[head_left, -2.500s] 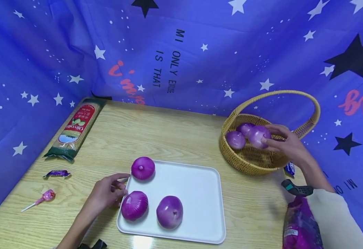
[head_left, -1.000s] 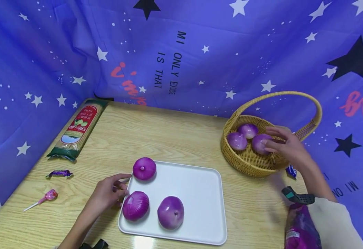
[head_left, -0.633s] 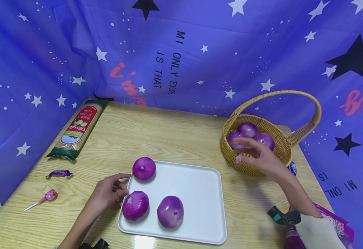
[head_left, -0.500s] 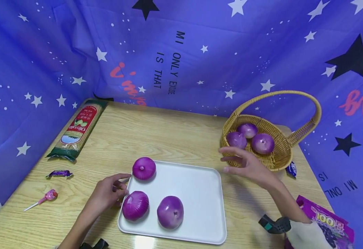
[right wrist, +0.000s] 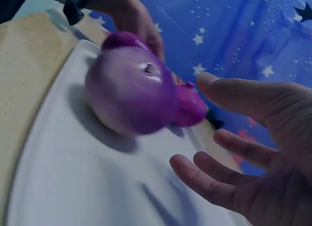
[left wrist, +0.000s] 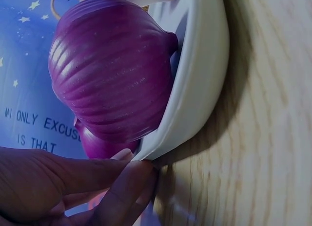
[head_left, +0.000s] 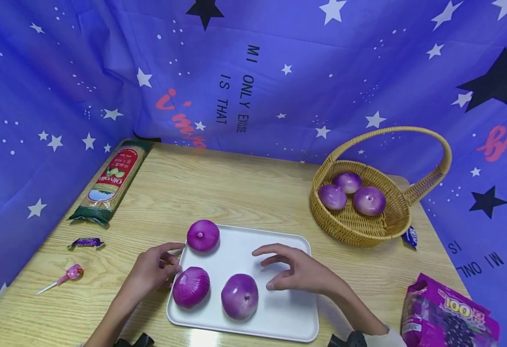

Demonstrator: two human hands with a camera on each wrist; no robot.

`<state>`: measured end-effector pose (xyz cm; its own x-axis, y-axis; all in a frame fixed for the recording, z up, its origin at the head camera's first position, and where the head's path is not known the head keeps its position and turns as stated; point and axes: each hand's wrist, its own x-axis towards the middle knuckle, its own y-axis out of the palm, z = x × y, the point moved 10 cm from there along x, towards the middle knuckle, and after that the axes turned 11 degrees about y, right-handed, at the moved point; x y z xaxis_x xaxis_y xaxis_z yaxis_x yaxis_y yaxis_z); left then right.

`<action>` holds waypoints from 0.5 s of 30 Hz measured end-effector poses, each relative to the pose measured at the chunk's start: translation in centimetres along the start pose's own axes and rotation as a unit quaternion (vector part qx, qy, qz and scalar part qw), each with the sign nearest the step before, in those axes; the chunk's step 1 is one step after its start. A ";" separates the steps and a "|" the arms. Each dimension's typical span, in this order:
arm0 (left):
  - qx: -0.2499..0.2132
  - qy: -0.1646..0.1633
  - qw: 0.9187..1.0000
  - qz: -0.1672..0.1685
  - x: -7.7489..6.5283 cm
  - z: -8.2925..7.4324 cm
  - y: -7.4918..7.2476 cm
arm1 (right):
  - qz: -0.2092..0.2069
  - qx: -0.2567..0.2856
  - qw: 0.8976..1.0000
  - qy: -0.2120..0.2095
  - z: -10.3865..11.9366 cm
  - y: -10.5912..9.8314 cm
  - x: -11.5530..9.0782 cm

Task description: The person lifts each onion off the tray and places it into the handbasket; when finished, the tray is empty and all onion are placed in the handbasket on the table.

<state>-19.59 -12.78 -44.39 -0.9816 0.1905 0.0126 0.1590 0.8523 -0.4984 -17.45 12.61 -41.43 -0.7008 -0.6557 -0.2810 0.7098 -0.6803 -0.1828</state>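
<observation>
My left hand (head_left: pixel 151 269) pinches the left rim of a white tray (head_left: pixel 279 315) between thumb and fingers, as the left wrist view shows close up. Three purple onions rest on that tray: one at its far left corner (head_left: pixel 203 235), a ribbed onion (left wrist: pixel 112 70) beside my left thumb, and a paler-bottomed onion (right wrist: pixel 131 92) near the front middle. Over the tray's right half, my right hand (head_left: pixel 298 270) hovers with fingers spread and holds nothing, its thumb tip just right of the front onion. Back right, a wicker basket (head_left: pixel 344 231) contains three more onions (head_left: pixel 369 201).
A noodle packet (head_left: pixel 113 180) lies at the back left, with a purple-wrapped candy (head_left: pixel 86 243) and a lollipop (head_left: pixel 73 273) nearer. At the right are a purple grape-printed bag (head_left: pixel 450 315) and a blue wrapper (head_left: pixel 410 237) by the basket. Blue star-printed cloth (head_left: pixel 279 72) surrounds the table.
My right hand lowered an onion into the basket, let it go, then moved left and nearer to above the tray. The left hand stays on the tray rim.
</observation>
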 end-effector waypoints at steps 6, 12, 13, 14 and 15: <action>0.010 0.005 1.000 0.001 0.0 -0.1 0.0 | 0.017 -0.034 0.999 -0.016 -0.5 2.1 1.0; 0.020 0.011 1.000 0.001 0.0 -0.1 0.0 | 0.042 -0.053 0.997 -0.029 -0.5 3.6 1.4; 0.019 0.012 1.000 0.001 0.0 -0.1 0.0 | 0.045 -0.057 0.997 -0.031 -0.5 3.8 1.4; 0.017 0.011 1.000 0.001 0.0 -0.1 0.0 | 0.046 -0.060 0.997 -0.031 -0.6 3.9 1.5; 0.016 0.011 1.000 0.001 0.0 -0.1 0.0 | 0.045 -0.065 0.996 -0.032 -0.6 4.0 1.5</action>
<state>-19.61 -12.74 -44.30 -0.9787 0.2030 0.0306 0.1571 0.8362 -0.5254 -15.66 9.09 -43.13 -0.6345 -0.7340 -0.2421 0.7699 -0.5725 -0.2821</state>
